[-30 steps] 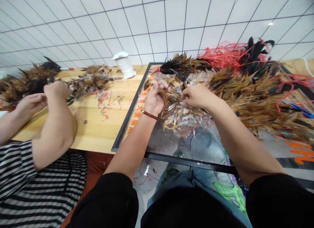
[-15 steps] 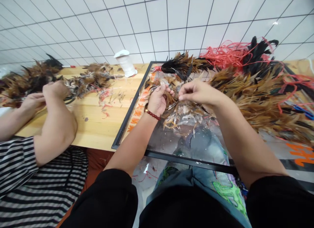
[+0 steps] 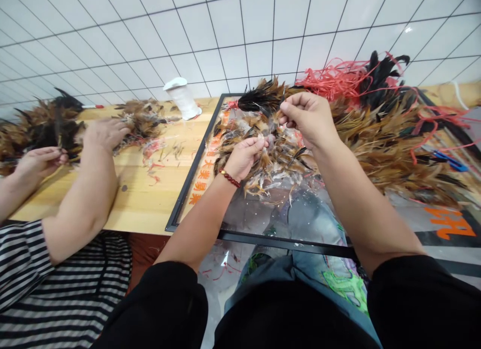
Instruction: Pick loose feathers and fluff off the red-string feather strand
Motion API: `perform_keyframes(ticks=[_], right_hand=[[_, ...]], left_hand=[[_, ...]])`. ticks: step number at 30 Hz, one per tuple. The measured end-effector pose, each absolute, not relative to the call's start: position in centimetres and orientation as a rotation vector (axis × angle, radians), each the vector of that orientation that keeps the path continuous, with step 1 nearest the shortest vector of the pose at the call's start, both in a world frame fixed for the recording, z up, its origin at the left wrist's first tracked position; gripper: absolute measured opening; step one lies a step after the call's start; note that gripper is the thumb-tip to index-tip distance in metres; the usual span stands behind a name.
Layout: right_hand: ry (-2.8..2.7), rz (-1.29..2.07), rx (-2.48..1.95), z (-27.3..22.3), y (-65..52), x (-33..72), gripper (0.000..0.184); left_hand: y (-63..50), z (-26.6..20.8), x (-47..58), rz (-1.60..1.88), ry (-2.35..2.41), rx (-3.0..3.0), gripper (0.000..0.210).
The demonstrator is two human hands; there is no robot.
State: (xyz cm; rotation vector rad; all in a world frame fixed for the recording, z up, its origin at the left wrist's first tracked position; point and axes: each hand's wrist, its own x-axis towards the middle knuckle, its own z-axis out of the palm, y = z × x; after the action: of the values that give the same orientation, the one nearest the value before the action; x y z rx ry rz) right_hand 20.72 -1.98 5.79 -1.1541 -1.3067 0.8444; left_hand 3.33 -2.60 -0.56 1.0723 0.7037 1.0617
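My left hand (image 3: 246,156), with a dark red bead bracelet at the wrist, is palm up over the loose feather pile (image 3: 278,176). Its thumb and fingers are closed in a pinch on what looks like a pale, downy feather, mostly hidden. Higher and to the right, my right hand (image 3: 308,117) is closed, thumb against forefinger, on a thin dark feather that is hard to separate from those behind. Just beyond lies a tied feather bundle (image 3: 259,98) with black tips and a red tie. Brown and white feathers surround both hands on the framed glass panel (image 3: 244,216).
Right of my hands lie long brown feathers (image 3: 398,158), red plastic strips (image 3: 334,81) and blue-handled scissors (image 3: 451,161). On the left stands a white spool (image 3: 183,98) on the wooden table (image 3: 146,189). A co-worker's hands (image 3: 43,161) handle other feathers there.
My right hand has risen away from my left, toward the tied bundle. My left hand has stayed low, still pinched. The co-worker's far hand has moved right toward feathers; the view has shifted slightly.
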Motion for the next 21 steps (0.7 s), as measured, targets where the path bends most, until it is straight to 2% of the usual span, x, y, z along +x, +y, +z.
perform_keyframes(ticks=[5,7,10,12,17,21], right_hand=[[-1.370,0.693,-1.167,6.1,-2.0,21.3,0.014],[-1.536,0.510,-1.287,6.6,-2.4,21.8,0.012],[-1.864,0.114,-1.450,7.4,-3.4,22.4,0.034],[-2.078,-0.001,-1.406,7.7,-3.9,22.3,0.046],[-2.406,0.048,-1.336,7.5,-4.3,21.6,0.054],[-2.195,0.172,-1.439,7.3,-3.7,21.5,0.050]], left_hand=[[-2.8,-0.4,3.5,1.000,0.741,0.995,0.019],[-2.8,-0.1,3.5,1.041,0.765,0.963,0.019],[-2.8,0.2,3.5,1.131,0.807,0.967,0.019],[-2.8,0.3,3.5,1.180,0.834,0.985,0.018],[-2.6,0.0,3.6,1.253,0.867,1.025,0.016],[-2.3,-0.3,3.7,1.368,0.884,1.099,0.014]])
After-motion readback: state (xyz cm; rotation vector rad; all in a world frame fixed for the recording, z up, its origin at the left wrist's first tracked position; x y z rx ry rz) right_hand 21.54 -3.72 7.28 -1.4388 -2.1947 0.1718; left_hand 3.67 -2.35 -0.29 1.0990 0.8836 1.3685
